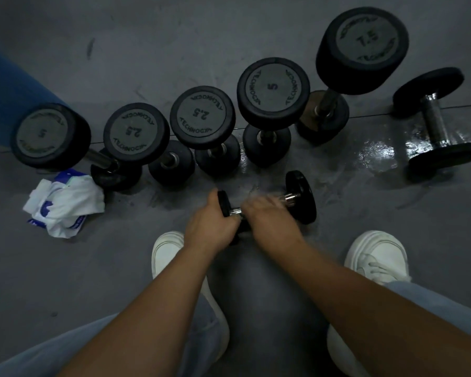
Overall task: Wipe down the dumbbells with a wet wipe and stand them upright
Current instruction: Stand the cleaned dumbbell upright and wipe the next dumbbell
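Note:
A small black dumbbell [301, 197] lies on its side on the grey floor in front of my feet. My left hand [210, 227] grips its left end plate. My right hand [267, 216] is blurred over the chrome handle, fingers curled round it; any wipe under them is hidden. Behind it several black dumbbells stand upright in a row: a 5 [48, 134], two marked 2.5 [136, 133] [201, 117], another 5 [273, 91] and a 7.5 [363, 49]. One more dumbbell [433, 123] lies on its side at the right.
A crumpled white and blue wet-wipe pack [64, 204] lies on the floor at the left. A wet shiny patch [378, 151] spreads on the floor near the lying dumbbell. My white shoes [166, 251] [375, 257] flank my hands. A blue object [8, 91] stands at the far left.

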